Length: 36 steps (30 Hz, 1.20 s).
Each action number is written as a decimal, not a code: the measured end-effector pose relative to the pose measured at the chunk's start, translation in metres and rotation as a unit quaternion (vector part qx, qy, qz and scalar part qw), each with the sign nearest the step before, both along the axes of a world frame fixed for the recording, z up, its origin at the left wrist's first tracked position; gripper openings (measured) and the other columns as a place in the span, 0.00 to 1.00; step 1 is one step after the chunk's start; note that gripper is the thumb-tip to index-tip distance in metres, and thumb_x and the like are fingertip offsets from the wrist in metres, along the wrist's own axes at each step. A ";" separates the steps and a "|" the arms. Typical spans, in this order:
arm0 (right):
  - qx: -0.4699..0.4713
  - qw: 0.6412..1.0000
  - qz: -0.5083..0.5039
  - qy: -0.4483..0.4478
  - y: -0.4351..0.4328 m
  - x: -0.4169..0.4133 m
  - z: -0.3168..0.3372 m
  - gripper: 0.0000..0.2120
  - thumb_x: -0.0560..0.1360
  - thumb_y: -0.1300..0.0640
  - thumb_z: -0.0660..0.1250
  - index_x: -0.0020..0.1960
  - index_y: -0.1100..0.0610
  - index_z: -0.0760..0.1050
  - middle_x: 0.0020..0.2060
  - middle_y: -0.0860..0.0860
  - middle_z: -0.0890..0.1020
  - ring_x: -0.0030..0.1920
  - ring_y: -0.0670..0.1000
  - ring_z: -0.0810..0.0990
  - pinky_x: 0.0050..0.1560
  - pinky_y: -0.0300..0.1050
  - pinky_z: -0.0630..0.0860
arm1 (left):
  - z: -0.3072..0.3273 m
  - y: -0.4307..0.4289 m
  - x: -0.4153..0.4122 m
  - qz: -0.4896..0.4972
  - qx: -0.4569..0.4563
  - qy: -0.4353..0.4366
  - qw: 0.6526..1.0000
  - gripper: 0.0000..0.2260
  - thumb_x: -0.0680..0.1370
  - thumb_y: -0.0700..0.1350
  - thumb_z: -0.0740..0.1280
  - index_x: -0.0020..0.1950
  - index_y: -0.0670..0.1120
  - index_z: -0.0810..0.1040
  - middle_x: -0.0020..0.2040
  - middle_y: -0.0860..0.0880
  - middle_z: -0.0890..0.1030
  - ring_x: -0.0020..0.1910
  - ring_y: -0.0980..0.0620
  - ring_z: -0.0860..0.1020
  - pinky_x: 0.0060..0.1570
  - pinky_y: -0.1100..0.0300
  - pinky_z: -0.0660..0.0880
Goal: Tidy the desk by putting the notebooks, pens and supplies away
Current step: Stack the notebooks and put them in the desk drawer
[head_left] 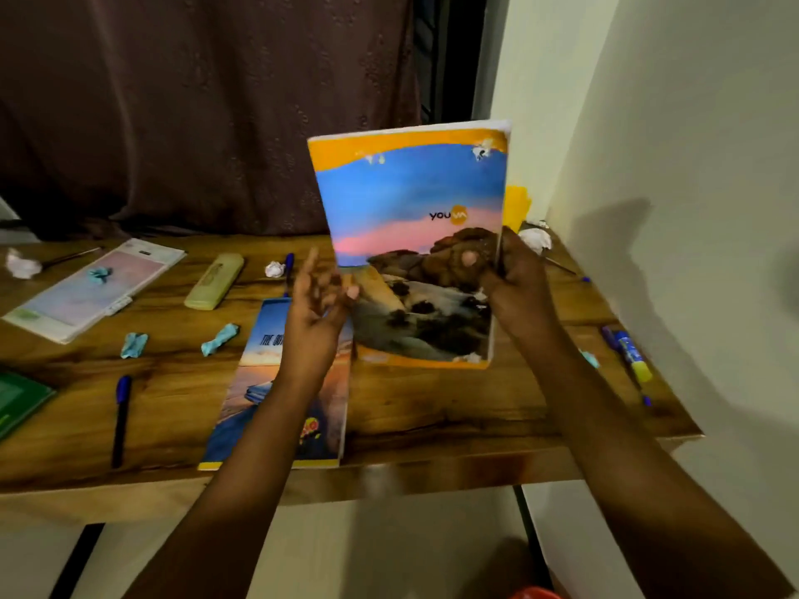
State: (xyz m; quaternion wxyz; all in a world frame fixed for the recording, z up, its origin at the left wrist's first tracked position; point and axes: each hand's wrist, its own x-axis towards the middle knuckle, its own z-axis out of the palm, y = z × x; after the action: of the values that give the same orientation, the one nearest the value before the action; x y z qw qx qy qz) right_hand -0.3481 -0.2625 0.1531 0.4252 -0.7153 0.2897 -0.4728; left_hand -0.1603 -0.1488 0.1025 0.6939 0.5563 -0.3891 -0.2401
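Clock positions are read from the centre of the desk.
Desk point(432, 408): wooden top, spanning the middle of the view.
Flat notebook point(276, 391): at 6 o'clock, lying on the desk's near edge, partly under the left forearm.
Dark-blue pen point(121, 419): at 8 o'clock, lying flat, well apart from the flat notebook.
Green book point(19, 399): at 9 o'clock, cut off by the frame edge.
Glue stick point(633, 356): at 3 o'clock, near the desk's right edge.
Left hand point(318, 304): fingers loose and spread, holding nothing; thumb tip at the held notebook's lower left edge, contact unclear.
Right hand point(516, 278): clasps the held notebook's right edge, thumb on the front cover, fingers behind.
Held notebook point(410, 201): at the centre, upright, cover facing the camera, showing sky and rocks.
Blue paper wads point(219, 338): 2, at 9 o'clock, apart from each other.
Pencil case point(215, 281): pale green, at 10 o'clock.
Pink pad point(95, 287): at 10 o'clock, beyond the pencil case, lying flat.
White paper wads point(535, 239): 3, at 10, 11 and 2 o'clock.
Curtain point(194, 101): dark, at 12 o'clock behind the desk.
Wall point(670, 123): pale, at 2 o'clock.
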 end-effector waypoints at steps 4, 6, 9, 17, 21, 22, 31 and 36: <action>0.111 0.993 0.034 -0.001 0.009 0.077 -0.046 0.15 0.74 0.54 0.68 0.56 0.64 0.75 0.51 0.57 0.82 0.54 0.56 0.80 0.57 0.55 0.77 | -0.026 0.032 0.042 0.040 0.050 0.060 0.996 0.18 0.78 0.37 0.64 0.68 0.45 0.71 0.59 0.46 0.80 0.57 0.49 0.79 0.58 0.49 0.76; 0.174 0.984 0.026 0.029 0.018 0.110 -0.066 0.15 0.74 0.57 0.69 0.57 0.61 0.74 0.54 0.58 0.81 0.56 0.58 0.79 0.59 0.59 0.75 | -0.040 0.050 0.065 0.067 0.089 0.055 0.992 0.16 0.78 0.37 0.65 0.65 0.43 0.73 0.55 0.47 0.81 0.54 0.49 0.80 0.56 0.53 0.77; 0.206 0.967 0.029 0.150 0.031 0.145 -0.095 0.16 0.74 0.62 0.68 0.61 0.61 0.72 0.55 0.54 0.79 0.57 0.54 0.77 0.61 0.51 0.73 | -0.064 0.075 0.096 0.122 0.217 -0.061 0.966 0.15 0.77 0.43 0.67 0.63 0.44 0.75 0.49 0.51 0.82 0.50 0.51 0.80 0.51 0.58 0.77; 0.048 0.900 -0.035 0.432 0.070 0.166 -0.151 0.17 0.77 0.48 0.63 0.60 0.56 0.77 0.58 0.55 0.80 0.59 0.57 0.76 0.55 0.45 0.71 | -0.117 0.113 0.123 0.090 0.363 -0.270 0.887 0.23 0.79 0.49 0.63 0.74 0.51 0.65 0.67 0.45 0.74 0.63 0.43 0.74 0.61 0.53 0.69; 0.096 0.910 -0.071 0.396 0.081 0.167 -0.155 0.18 0.77 0.51 0.64 0.62 0.60 0.74 0.58 0.58 0.79 0.62 0.60 0.74 0.58 0.48 0.69 | -0.121 0.113 0.119 0.101 0.351 -0.208 0.907 0.27 0.79 0.51 0.62 0.76 0.52 0.58 0.67 0.42 0.74 0.63 0.40 0.73 0.59 0.50 0.71; 0.097 0.914 -0.069 0.387 0.085 0.168 -0.155 0.18 0.77 0.51 0.64 0.63 0.59 0.73 0.60 0.58 0.78 0.63 0.60 0.72 0.59 0.48 0.69 | -0.122 0.113 0.117 0.104 0.342 -0.204 0.911 0.26 0.79 0.51 0.62 0.76 0.51 0.58 0.67 0.42 0.74 0.63 0.41 0.74 0.58 0.51 0.71; 0.118 0.892 -0.164 0.405 0.088 0.167 -0.171 0.29 0.74 0.46 0.67 0.70 0.55 0.65 0.67 0.58 0.69 0.67 0.61 0.65 0.66 0.50 0.62 | -0.126 0.098 0.099 0.136 0.331 -0.225 0.906 0.22 0.81 0.47 0.59 0.75 0.52 0.60 0.68 0.44 0.72 0.64 0.44 0.73 0.61 0.55 0.69; 0.078 0.876 -0.176 0.442 0.074 0.162 -0.172 0.28 0.74 0.44 0.65 0.69 0.55 0.65 0.66 0.56 0.70 0.67 0.60 0.65 0.63 0.50 0.64 | -0.125 0.087 0.096 0.113 0.346 -0.270 0.892 0.21 0.82 0.47 0.57 0.75 0.51 0.62 0.67 0.45 0.74 0.61 0.45 0.75 0.60 0.55 0.70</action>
State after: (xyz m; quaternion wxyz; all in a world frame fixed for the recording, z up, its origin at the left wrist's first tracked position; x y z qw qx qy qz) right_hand -0.1857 -0.1883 -0.0188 0.2168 -0.7518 0.6044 -0.1500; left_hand -0.0643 -0.0619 -0.0225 0.3487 0.8445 -0.3883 -0.1203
